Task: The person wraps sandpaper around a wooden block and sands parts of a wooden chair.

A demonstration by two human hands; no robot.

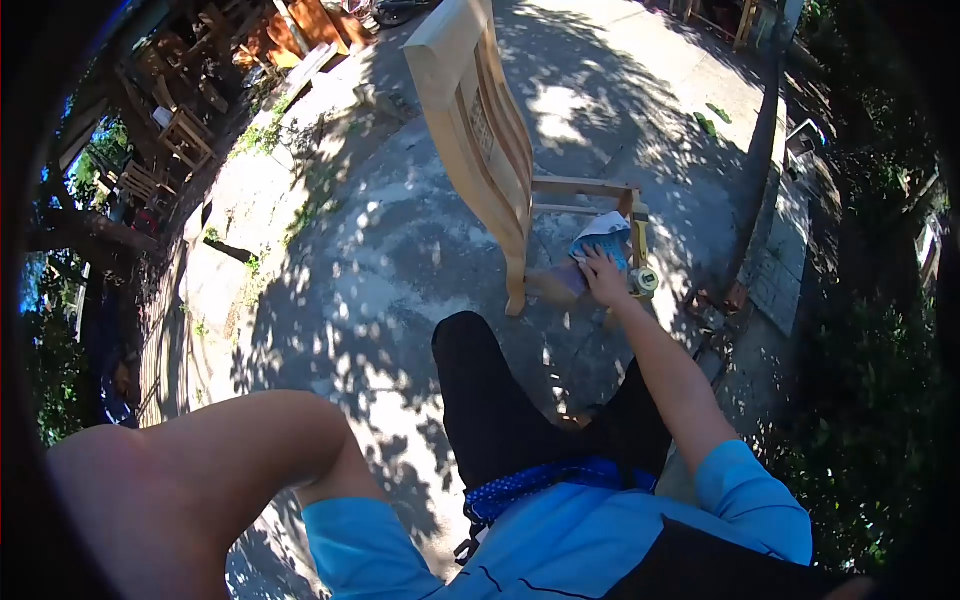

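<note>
Wooden chair [470,185], round container [648,280] near right hand [603,276]

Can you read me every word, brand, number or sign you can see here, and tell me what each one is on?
None can be read.
Sheet under the right hand: blue and white, any print too small and blurred to read.
Round item beside that hand: dark and pale marks on its face, too small to read.
Shirt: dark lines, no letters I can make out.
</note>
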